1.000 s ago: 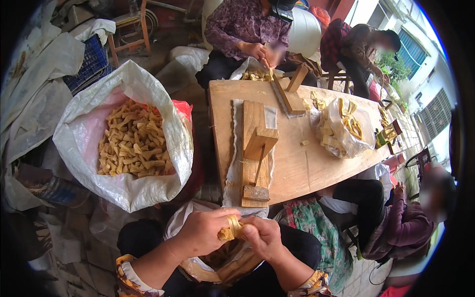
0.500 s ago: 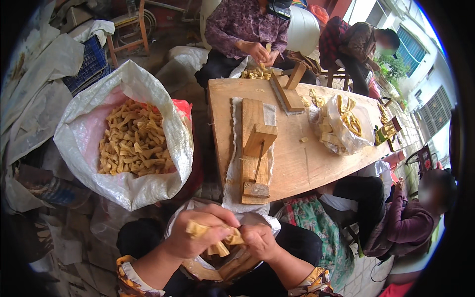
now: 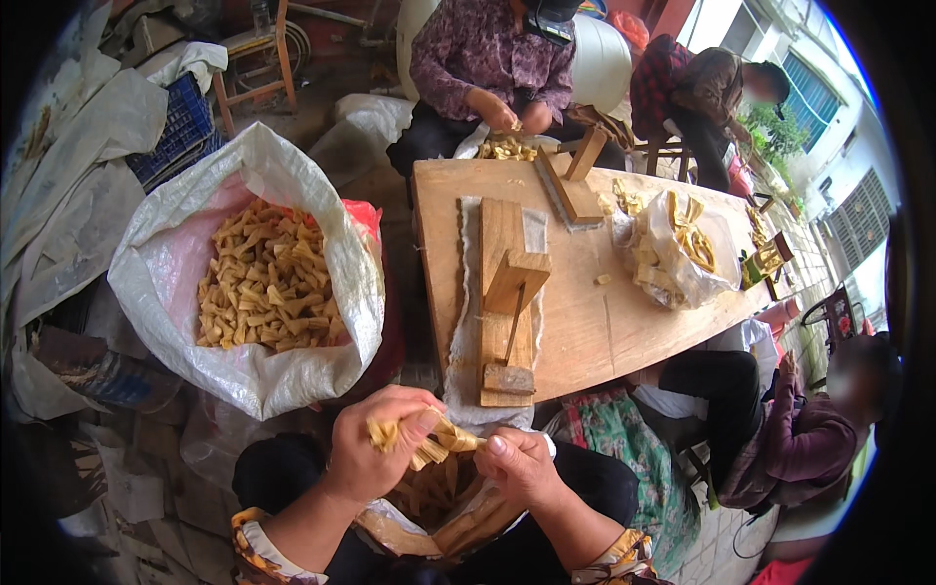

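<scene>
My left hand (image 3: 375, 444) is closed around a yellow-tan knotted strip (image 3: 434, 447), which looks like tofu skin, with its frayed ends poking out between the fingers. From the other side my right hand (image 3: 522, 468) pinches the strip's tip between thumb and fingers, and the strip stretches between the two hands. Below them, an open white bag (image 3: 395, 526) sits in my lap, with more loose yellow strips (image 3: 429, 492) inside. To the left, a large white woven sack (image 3: 146, 263) holds a heap of tan knotted pieces (image 3: 268, 278).
Ahead stands a wooden table (image 3: 585, 336) bearing a wooden block fixture (image 3: 507, 283) on a cloth, a second fixture (image 3: 575, 185) and a clear plastic bag (image 3: 717, 239) of strips. One person (image 3: 487, 58) works opposite; others sit at the right. Blue crates (image 3: 180, 117) stand far left.
My hands have moved slightly up and apart, and the strip is drawn out longer between them. More of the strips in the lap bag shows. The person opposite has lowered their hands.
</scene>
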The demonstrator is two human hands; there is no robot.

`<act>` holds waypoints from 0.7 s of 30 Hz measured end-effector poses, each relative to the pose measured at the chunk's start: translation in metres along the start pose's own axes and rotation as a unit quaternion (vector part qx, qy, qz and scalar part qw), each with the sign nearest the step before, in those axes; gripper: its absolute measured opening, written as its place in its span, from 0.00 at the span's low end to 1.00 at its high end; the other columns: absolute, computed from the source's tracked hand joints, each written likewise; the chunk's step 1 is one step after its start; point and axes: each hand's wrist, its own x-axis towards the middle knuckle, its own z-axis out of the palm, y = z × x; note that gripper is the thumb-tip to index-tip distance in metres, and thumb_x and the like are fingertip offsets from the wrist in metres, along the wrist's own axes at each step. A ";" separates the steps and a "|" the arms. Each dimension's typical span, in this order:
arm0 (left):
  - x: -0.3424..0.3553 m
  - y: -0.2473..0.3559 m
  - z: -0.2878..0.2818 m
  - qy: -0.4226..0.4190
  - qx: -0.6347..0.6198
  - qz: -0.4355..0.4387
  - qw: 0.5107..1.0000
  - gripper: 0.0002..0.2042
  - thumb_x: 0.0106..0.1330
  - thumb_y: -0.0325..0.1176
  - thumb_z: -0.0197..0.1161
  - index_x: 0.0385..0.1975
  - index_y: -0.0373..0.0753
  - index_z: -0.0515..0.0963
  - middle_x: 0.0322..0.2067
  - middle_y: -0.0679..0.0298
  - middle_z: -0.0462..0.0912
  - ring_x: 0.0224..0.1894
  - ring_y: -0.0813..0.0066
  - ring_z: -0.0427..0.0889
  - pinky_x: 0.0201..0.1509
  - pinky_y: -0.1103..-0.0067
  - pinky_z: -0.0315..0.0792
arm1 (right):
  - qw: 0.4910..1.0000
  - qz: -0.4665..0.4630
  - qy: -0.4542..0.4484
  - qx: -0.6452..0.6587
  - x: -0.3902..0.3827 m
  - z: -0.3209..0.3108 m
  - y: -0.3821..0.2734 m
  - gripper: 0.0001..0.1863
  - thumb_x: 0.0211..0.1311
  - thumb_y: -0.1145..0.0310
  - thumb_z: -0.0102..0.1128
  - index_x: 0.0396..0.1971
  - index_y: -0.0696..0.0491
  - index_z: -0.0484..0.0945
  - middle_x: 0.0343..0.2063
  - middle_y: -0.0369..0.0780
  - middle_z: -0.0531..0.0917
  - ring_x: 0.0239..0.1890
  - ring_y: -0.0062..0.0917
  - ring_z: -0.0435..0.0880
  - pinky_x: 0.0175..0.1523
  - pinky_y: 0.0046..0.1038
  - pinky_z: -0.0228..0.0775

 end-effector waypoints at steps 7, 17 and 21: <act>-0.011 -0.010 0.005 -0.098 -0.343 -0.369 0.858 0.14 0.58 0.26 0.70 0.43 0.31 0.78 0.32 0.64 0.81 0.30 0.81 0.80 0.34 0.85 0.75 | 0.966 -0.005 0.045 -0.255 0.001 0.009 -0.004 0.20 0.71 0.60 0.52 0.18 0.54 0.72 0.18 0.30 0.71 0.23 0.13 0.65 0.29 0.18 0.58; -0.012 -0.013 0.011 -0.027 -0.275 -0.302 0.912 0.06 0.59 0.24 0.66 0.35 0.33 0.78 0.25 0.66 0.80 0.24 0.83 0.78 0.28 0.85 0.73 | 0.978 0.014 0.059 -0.198 -0.003 0.007 -0.015 0.16 0.69 0.61 0.57 0.23 0.56 0.77 0.20 0.29 0.74 0.25 0.10 0.68 0.30 0.17 0.61; -0.008 -0.003 0.010 -0.086 -0.123 -0.188 0.971 0.10 0.59 0.30 0.69 0.38 0.34 0.79 0.29 0.61 0.84 0.31 0.77 0.84 0.34 0.81 0.77 | 0.973 -0.055 0.074 -0.212 -0.004 0.005 -0.019 0.14 0.68 0.63 0.58 0.26 0.57 0.78 0.21 0.29 0.75 0.26 0.11 0.69 0.32 0.17 0.62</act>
